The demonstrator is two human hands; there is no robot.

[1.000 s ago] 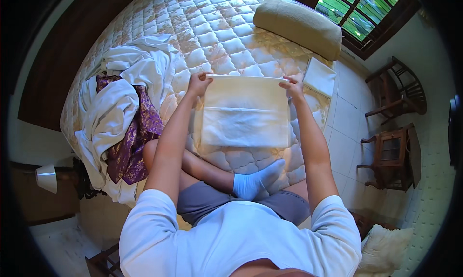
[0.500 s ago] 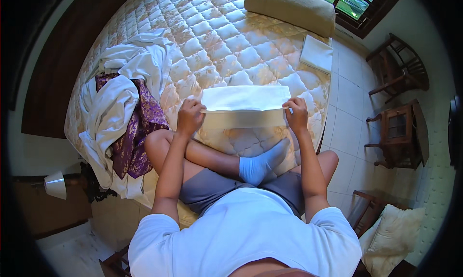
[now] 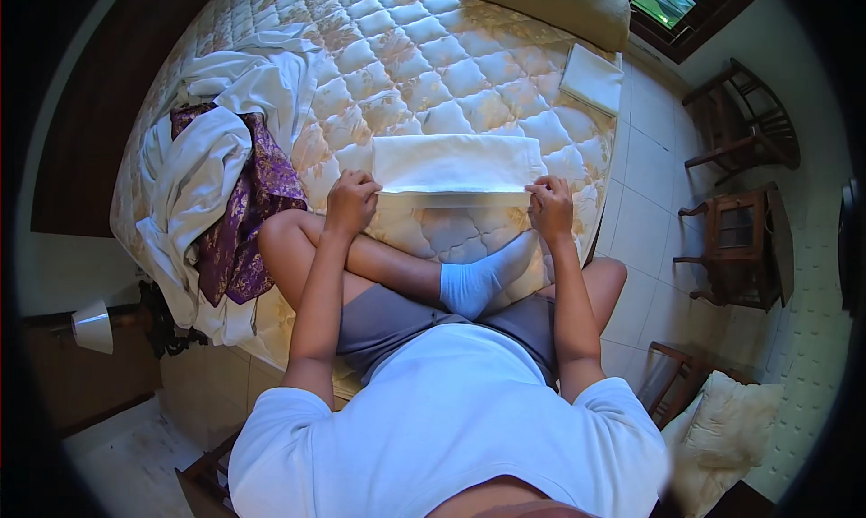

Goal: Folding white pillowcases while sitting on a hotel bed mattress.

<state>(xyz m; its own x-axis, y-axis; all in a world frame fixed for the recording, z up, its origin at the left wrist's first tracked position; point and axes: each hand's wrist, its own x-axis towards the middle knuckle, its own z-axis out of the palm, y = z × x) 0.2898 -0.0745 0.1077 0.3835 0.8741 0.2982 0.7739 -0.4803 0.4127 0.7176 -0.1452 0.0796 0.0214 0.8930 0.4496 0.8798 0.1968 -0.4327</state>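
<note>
At the far left of the frame, a lamp with a white shade [image 3: 92, 326] is standing low beside the bed [image 3: 388, 58], whose quilted cream cover is filling the upper middle. On the bed's left side a crumpled white sheet [image 3: 203, 148] is lying over a purple patterned cloth [image 3: 244, 220]. Toward the centre, the left hand [image 3: 352, 202] is curling closed and pinching the near left corner of the folded white cloth [image 3: 456, 163], a smooth flat oblong lying crosswise on the quilt just beyond the person's crossed legs. The right hand [image 3: 550, 208] is pinching the near right corner the same way. Further right, a smaller folded white cloth [image 3: 591, 78] is resting near the bed's edge below a long beige bolster [image 3: 550, 4], and dark wooden chairs [image 3: 735, 184] are standing on the tiled floor at right.
</note>
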